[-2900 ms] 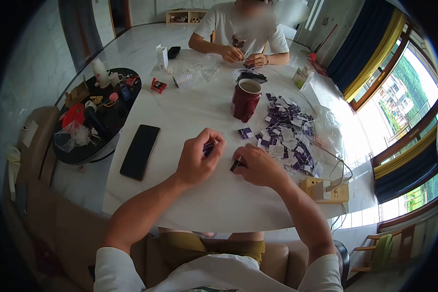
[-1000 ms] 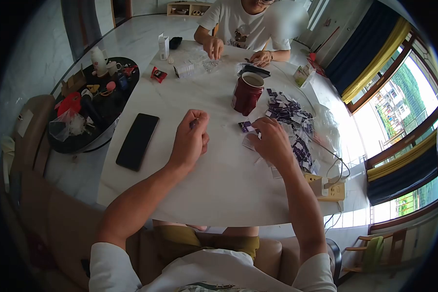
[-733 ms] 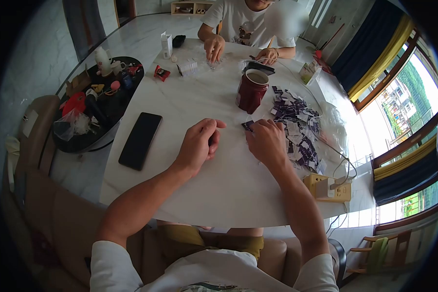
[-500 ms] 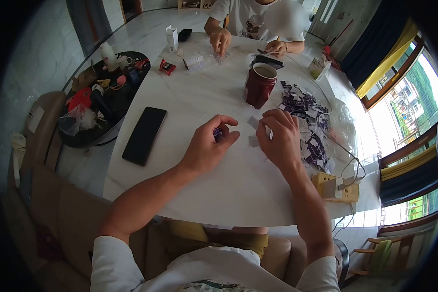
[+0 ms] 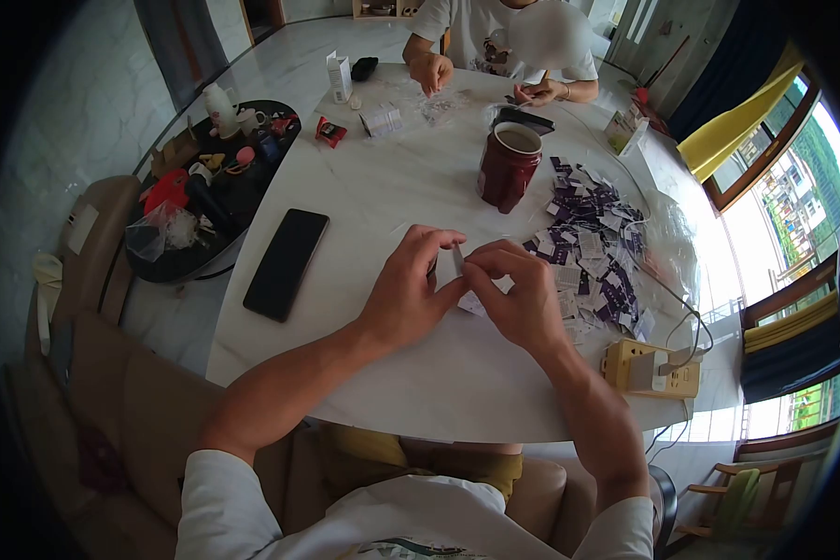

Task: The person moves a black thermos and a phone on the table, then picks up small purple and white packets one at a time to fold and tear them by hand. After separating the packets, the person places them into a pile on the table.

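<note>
Over the marble-patterned table (image 5: 383, 373), my left hand (image 5: 409, 285) is curled with its fingers round a small card, mostly hidden by the fingers. My right hand (image 5: 518, 294) meets it, thumb and forefinger pinching the edge of a small white card (image 5: 452, 265). Another pale card (image 5: 471, 303) shows just below, between the hands. To the right spreads a heap of small purple and white cards (image 5: 595, 243). The dark red mug (image 5: 509, 168) stands beyond my hands, and a black phone (image 5: 287, 265) lies to the left.
Across the table a person (image 5: 495, 37) handles small things beside clear plastic (image 5: 439, 105). A white box (image 5: 338, 77) and a red packet (image 5: 329, 132) are at the far left. A power strip (image 5: 651, 368) with cables sits at the right edge. A black side table (image 5: 210, 187) holds clutter.
My right hand has moved left to meet my left hand, and a white card now stands between their fingertips. The view has shifted slightly. The other person's hand has moved a little.
</note>
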`<state>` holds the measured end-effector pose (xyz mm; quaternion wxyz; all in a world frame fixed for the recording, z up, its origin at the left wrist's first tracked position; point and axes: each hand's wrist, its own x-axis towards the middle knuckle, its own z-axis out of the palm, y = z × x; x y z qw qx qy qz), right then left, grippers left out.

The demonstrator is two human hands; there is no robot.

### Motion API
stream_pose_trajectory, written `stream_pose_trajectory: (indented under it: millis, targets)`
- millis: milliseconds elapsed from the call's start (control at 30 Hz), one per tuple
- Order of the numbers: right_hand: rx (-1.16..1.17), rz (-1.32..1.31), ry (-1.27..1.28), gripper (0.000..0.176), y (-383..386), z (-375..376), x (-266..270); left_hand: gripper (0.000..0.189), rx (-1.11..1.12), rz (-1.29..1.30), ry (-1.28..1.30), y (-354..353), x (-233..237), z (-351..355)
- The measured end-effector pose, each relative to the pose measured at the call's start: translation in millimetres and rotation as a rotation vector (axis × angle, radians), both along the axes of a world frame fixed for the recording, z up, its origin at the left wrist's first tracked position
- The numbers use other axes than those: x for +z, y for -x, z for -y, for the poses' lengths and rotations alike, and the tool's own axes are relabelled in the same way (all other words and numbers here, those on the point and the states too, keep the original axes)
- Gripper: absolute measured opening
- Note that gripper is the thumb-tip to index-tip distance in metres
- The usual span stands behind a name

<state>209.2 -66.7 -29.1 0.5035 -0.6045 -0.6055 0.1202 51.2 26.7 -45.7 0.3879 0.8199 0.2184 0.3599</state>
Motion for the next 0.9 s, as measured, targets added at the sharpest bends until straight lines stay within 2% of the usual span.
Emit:
stream_pose_trajectory:
  millis: [67, 167, 267, 367, 467, 567, 667, 767, 900]
  targets:
    - [0.016, -0.019, 0.013, 0.011, 3, 0, 1, 0.045, 0.003, 0.017, -0.054, 0, -4, -5]
    - [0.039, 0.005, -0.010, 0.011, 1, 1, 4, 0.040, -0.069, -0.008, 0.081, 1, -2, -3]
    - [-0.027, -0.083, -0.028, 0.018, -4, 0, 7, 0.037, -0.133, 0.043, 0.435, 0, 8, 0]
    - [0.038, -0.037, -0.073, 0.028, -10, 1, 13, 0.039, -0.226, 0.062, 0.659, 1, 13, -4]
    - [0.044, 0.114, -0.131, 0.032, -7, 2, 16, 0.044, -0.444, 0.218, 0.909, 3, 3, -12]
    - [0.017, 0.134, -0.130, 0.034, -4, 4, 21, 0.046, -0.546, 0.249, 1.088, 6, 1, -15]
    - [-0.017, 0.179, -0.141, 0.035, -6, 5, 20, 0.047, -0.514, 0.255, 1.144, 4, 2, -11]
    - [-0.005, 0.201, -0.176, 0.037, -10, 4, 17, 0.050, -0.517, 0.236, 1.097, 4, 4, -9]
    - [0.034, 0.220, -0.207, 0.038, -10, 2, 15, 0.052, -0.421, 0.078, 0.886, 6, 9, -11]
